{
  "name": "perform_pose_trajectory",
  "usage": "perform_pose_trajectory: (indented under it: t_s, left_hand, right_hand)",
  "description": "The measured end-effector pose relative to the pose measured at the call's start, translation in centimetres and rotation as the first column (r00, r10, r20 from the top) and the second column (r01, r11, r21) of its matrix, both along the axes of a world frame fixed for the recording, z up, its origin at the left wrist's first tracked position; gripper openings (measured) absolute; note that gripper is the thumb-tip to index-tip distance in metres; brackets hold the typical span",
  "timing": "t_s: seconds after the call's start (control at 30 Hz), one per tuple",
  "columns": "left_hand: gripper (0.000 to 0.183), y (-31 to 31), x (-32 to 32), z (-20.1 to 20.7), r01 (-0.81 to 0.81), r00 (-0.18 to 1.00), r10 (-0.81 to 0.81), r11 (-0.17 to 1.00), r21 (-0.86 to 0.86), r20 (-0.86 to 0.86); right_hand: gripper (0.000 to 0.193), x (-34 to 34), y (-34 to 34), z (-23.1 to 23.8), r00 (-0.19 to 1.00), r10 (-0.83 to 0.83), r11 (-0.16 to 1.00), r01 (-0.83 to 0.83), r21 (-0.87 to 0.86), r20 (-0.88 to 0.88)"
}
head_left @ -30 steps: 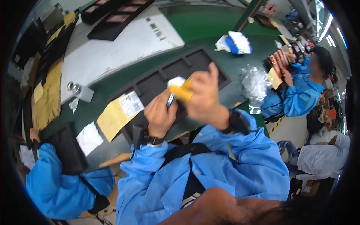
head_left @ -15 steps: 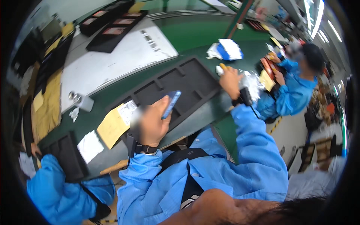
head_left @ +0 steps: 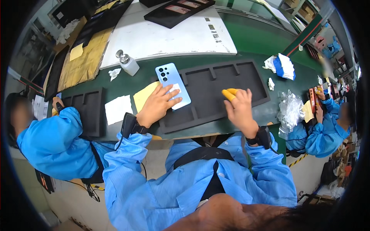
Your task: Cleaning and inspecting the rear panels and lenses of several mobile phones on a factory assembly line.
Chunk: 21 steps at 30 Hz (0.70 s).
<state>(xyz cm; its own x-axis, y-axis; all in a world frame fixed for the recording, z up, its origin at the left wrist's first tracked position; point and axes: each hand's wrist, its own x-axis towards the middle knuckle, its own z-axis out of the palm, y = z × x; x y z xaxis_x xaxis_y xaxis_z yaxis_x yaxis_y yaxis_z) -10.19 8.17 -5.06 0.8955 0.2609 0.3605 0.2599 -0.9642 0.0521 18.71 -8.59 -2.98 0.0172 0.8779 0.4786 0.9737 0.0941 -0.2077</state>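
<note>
A light blue phone (head_left: 181, 101) with several dark camera lenses lies back side up across the left end of a black foam tray (head_left: 200, 108). A small white label shows on its back. My left hand (head_left: 157, 104) rests on its lower part, fingers spread and flat over the back. Part of a yellow paper sheet (head_left: 142, 95) sticks out from beneath that hand. Above the tray's right half is my right hand (head_left: 242, 111), two fingers capped with yellow finger cots. Its fingers are apart and nothing shows in them.
A pump bottle (head_left: 130, 66), a crumpled tissue (head_left: 114, 74) and a white sheet (head_left: 118, 109) lie left. On the right are a blue-and-white wipe pack (head_left: 284, 66) and clear plastic bags (head_left: 290, 111). Co-workers' blue sleeves (head_left: 58, 140) flank both sides. A white board (head_left: 165, 40) lies behind.
The phone, earlier held tilted in my left hand, now lies flat under its fingers. My right hand has come back from the tray's far right end to above the tray. The view has turned.
</note>
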Motion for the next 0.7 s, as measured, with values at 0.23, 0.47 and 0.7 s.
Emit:
perform_pose_trajectory:
  t_s: [0.23, 0.47, 0.7]
  left_hand:
    - [0.048, -4.2, -1.5, -0.6, -0.238, 0.873, 0.4, 0.849, -0.472, 0.279]
    - [0.036, -8.0, 0.0, -3.6, -0.237, 0.593, 0.632, 0.729, -0.643, 0.498]
    - [0.033, -8.1, -0.2, -3.3, -0.233, 0.522, 0.635, 0.749, -0.62, 0.57]
  right_hand:
    - [0.029, -8.4, 4.5, -1.0, 0.946, 0.317, 0.948, -0.318, -0.008, -0.062]
    - [0.023, -13.1, 8.3, -2.9, 0.882, 0.465, 0.884, -0.458, -0.096, 0.072]
    - [0.009, -13.0, 8.9, -3.2, 0.84, 0.524, 0.85, -0.506, -0.149, 0.139]
